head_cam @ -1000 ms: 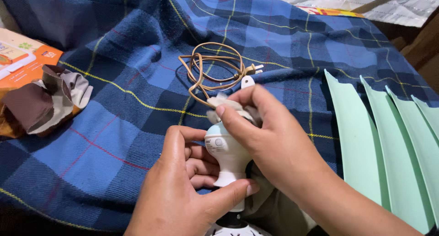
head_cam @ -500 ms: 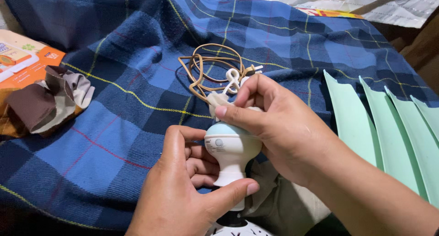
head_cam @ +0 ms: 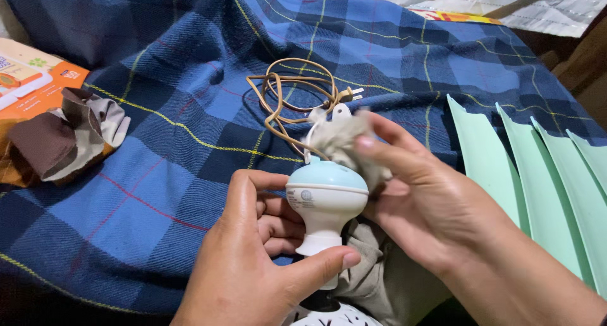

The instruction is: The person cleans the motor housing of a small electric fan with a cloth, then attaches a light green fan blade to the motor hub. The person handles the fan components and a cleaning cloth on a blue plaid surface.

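Pale-blue-capped white motor housing [head_cam: 324, 203] gripped at lower centre, a rag [head_cam: 344, 146] pressed to its top.
Left hand [head_cam: 253, 263] closes round the housing's neck; right hand [head_cam: 423, 199] pinches the rag. Above lies a coiled tan cord [head_cam: 291, 98] on the blue plaid blanket [head_cam: 158, 174]; green blades [head_cam: 537, 199] lie at right.

Left hand [head_cam: 253, 263], lower centre of frame: fingers curled, thumb pressed across, grip closed. Right hand [head_cam: 417, 193], centre right: fingers extended, pinching, forearm exiting lower right.
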